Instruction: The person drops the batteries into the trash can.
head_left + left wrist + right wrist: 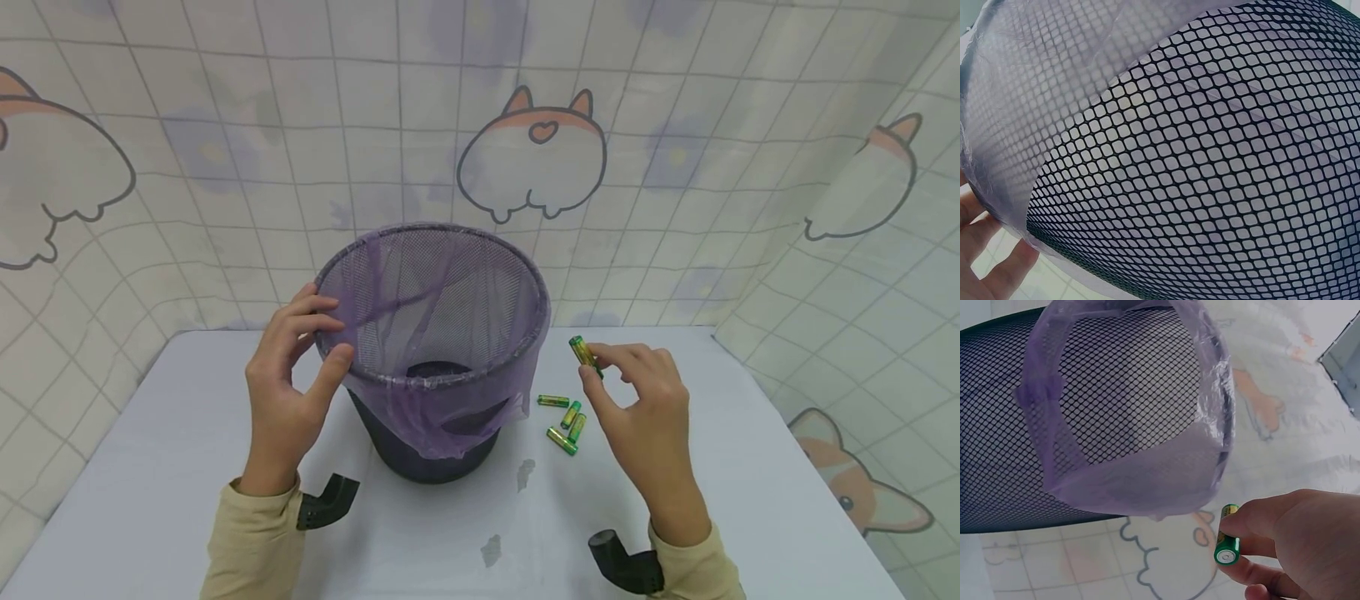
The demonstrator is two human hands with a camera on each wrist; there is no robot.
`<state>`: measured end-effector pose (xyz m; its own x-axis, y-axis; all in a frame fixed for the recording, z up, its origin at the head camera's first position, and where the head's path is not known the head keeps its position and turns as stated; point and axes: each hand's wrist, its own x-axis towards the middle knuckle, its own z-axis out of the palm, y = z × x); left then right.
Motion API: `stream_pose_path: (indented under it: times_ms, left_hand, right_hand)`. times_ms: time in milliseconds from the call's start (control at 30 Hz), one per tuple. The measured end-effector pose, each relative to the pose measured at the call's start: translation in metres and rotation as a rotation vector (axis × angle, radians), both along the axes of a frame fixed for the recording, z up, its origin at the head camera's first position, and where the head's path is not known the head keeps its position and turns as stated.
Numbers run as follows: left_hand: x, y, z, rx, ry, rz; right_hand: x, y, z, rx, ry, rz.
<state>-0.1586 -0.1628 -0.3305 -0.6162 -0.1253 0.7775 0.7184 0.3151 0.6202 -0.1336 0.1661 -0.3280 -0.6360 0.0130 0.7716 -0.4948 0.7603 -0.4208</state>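
A black mesh wastebasket [435,454] stands upright on the white table, its rim and upper wall covered by a thin purple plastic bag [420,417]. My left hand [288,392] holds the basket's rim at its left side, fingers over the edge and thumb toward the front. The left wrist view shows the mesh [1210,156] up close, with fingertips at the bagged rim. To the right of the basket, my right hand [645,400] pinches a green and gold battery [1229,540] between thumb and fingers, raised above the table. Several similar batteries [561,441] lie loose below it.
The white table [420,550] has two grey worn patches [491,551] near the front. A white grid-patterned curtain [360,167] with cartoon dog prints surrounds the table at the back and sides.
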Motion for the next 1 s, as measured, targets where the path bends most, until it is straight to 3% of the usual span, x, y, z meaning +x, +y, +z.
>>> stream_pose_path:
  times_ms: [1000]
  left_hand:
    - [-0.001,0.000,-0.001,-0.006,0.013,-0.002]
  right_hand:
    - [0.001,-0.015,0.026,-0.011,0.040,0.083]
